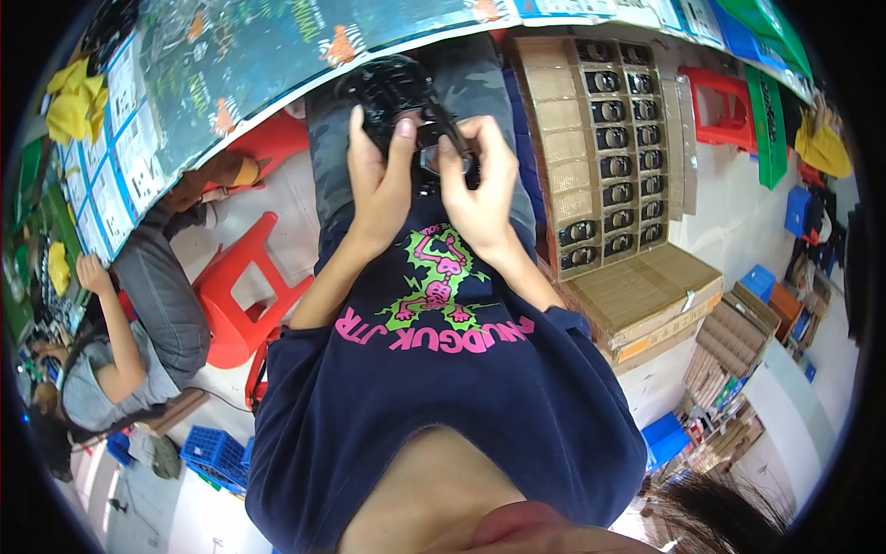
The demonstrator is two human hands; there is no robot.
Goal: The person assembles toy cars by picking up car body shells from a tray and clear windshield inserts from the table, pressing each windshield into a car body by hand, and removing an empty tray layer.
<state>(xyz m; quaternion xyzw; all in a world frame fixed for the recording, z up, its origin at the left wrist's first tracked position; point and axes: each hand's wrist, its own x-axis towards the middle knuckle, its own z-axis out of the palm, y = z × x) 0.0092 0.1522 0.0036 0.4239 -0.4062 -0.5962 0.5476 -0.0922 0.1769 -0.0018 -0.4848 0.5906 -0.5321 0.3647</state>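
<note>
Above my lap, close to the table edge, I hold a glossy black plastic assembly [397,88] with an uneven, many-part shape; its exact kind cannot be made out. My left hand [380,175] is closed round its left side, thumb lying on top. On its lower right part, my right hand [480,180] grips with the thumb pressed on the front and the fingers bent round the side. The fingers behind the assembly are hidden. A thin dark strip runs along the assembly next to my right fingers.
To my right stands an open cardboard carton [563,166] with dividers, several black units in its cells. Closed cartons [646,295] lie nearer. The table [268,55] has a printed cover. Red stools [235,295] stand left, beside a seated person [120,369] in grey.
</note>
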